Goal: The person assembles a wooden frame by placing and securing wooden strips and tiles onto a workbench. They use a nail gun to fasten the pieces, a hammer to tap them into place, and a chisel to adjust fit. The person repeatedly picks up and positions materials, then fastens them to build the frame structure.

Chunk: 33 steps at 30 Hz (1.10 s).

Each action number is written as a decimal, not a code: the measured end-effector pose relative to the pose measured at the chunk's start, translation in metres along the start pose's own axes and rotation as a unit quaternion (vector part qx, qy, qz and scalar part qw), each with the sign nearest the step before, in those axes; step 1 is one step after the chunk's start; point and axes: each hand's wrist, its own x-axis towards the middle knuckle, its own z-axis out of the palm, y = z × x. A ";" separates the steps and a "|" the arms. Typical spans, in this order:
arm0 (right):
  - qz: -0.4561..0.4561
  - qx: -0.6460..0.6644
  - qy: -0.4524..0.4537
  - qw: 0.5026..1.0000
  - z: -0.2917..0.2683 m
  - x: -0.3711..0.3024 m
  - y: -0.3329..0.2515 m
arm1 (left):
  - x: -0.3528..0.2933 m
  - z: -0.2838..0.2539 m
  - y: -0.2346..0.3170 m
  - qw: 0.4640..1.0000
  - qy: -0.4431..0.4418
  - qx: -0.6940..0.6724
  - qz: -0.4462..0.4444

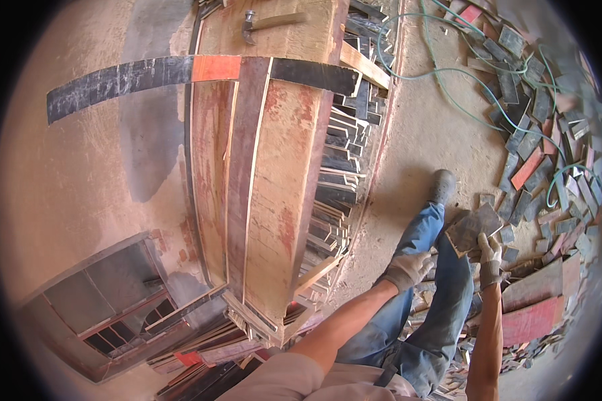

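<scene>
My right hand (489, 259), in a pale work glove, grips a squarish dark board offcut (476, 228) by its near edge, just past my right knee. The board's face is worn and dirty. My left hand (409, 270), gloved too, is over my left leg with nothing seen in it. Its fingers are loosely extended. To the left stands a long wooden workbench (281, 180). Lying across it are a long dark strip with an orange section (216, 67) and a lengthwise brown plank (249, 147). A hammer (264, 23) rests at the bench's far end.
Dark and reddish board offcuts (530, 167) are heaped on the right, crossed by a green hose (441, 71). Stacked board strips (336, 174) fill the bench's underside. A large red panel (532, 321) lies to my right. The wall on the left has a window (117, 304).
</scene>
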 end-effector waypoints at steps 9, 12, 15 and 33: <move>-0.119 -0.064 -0.043 0.990 0.000 -0.037 -0.054 | -0.024 -0.037 -0.030 0.990 0.104 -0.093 0.030; -0.051 -0.027 0.000 0.998 -0.002 -0.038 -0.044 | -0.020 -0.049 -0.037 0.993 0.102 -0.032 0.049; -0.046 -0.150 0.010 0.988 -0.009 -0.014 -0.018 | -0.001 -0.061 -0.042 0.989 0.051 0.025 0.139; 0.205 -0.280 0.393 0.851 -0.167 0.222 0.268 | 0.102 -0.133 -0.024 0.956 -0.089 0.231 0.160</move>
